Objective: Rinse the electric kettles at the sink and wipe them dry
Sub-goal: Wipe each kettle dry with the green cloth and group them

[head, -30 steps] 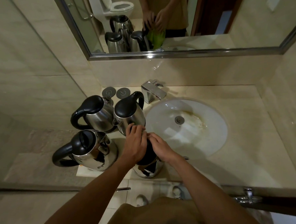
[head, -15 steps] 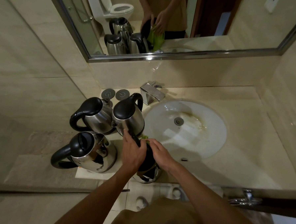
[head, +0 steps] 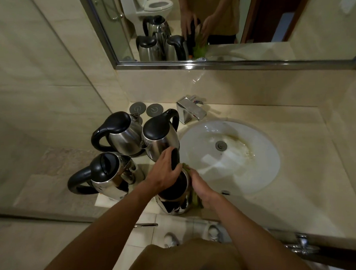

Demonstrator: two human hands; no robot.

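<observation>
At the sink counter: a steel kettle (head: 174, 203) was stood at the front edge, just left of the basin (head: 263, 171)
Left hand (head: 164, 172): its fingers were curled round the kettle's raised black lid (head: 174, 158)
Right hand (head: 202, 192): a green cloth (head: 187, 167) was pressed against the kettle's right side; how the fingers gripped it could not be told
Other kettles: three were grouped to the left, one with a looped handle (head: 105, 178), one behind it (head: 119, 133), one beside the tap (head: 160, 133)
Tap (head: 191, 111): set behind the basin
</observation>
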